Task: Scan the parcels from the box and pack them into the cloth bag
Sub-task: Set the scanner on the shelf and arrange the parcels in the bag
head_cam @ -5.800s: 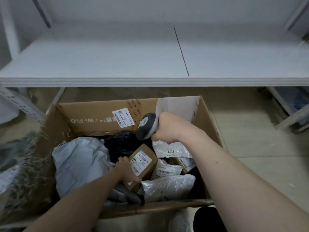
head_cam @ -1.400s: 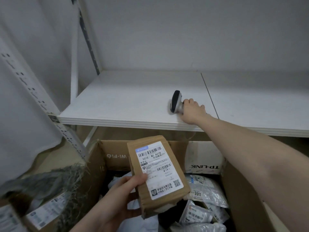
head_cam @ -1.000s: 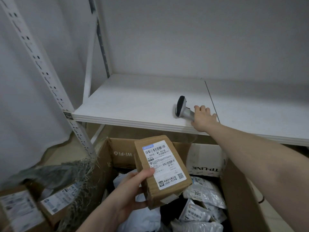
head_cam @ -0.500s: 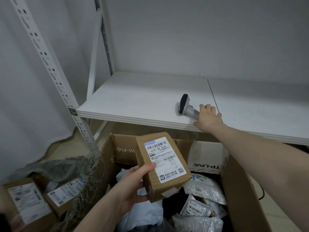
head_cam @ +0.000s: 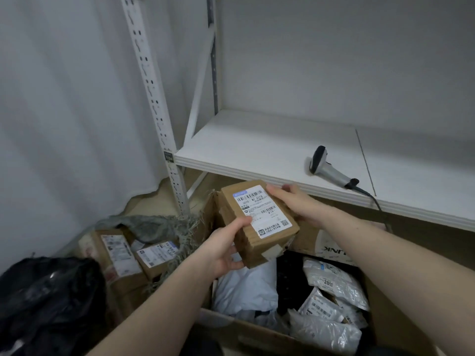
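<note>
Both hands were on the small brown cardboard parcel with the white shipping label [head_cam: 258,220], held up in the air over the far left corner of the big open cardboard box [head_cam: 259,331]. The left hand [head_cam: 223,249] gripped it from below and the near side, thumb hooked up onto the label face and fingers curled under the bottom edge. The right hand [head_cam: 293,202] was clamped on the far right edge, fingers wrapped over the top corner, so a proper two-handed hold. Parcel was tilted, label facing up toward the camera. The grey and black handheld barcode scanner [head_cam: 330,168] lay by itself on the white shelf board [head_cam: 257,147], well apart from either hand, cord trailing off the front edge. Down in the box were silvery plastic mailer bags [head_cam: 331,299] and a pale blue-grey one [head_cam: 246,286]. To the left, the frayed greenish cloth bag [head_cam: 164,227] had a couple of brown labelled parcels [head_cam: 133,253] sitting in it.
</note>
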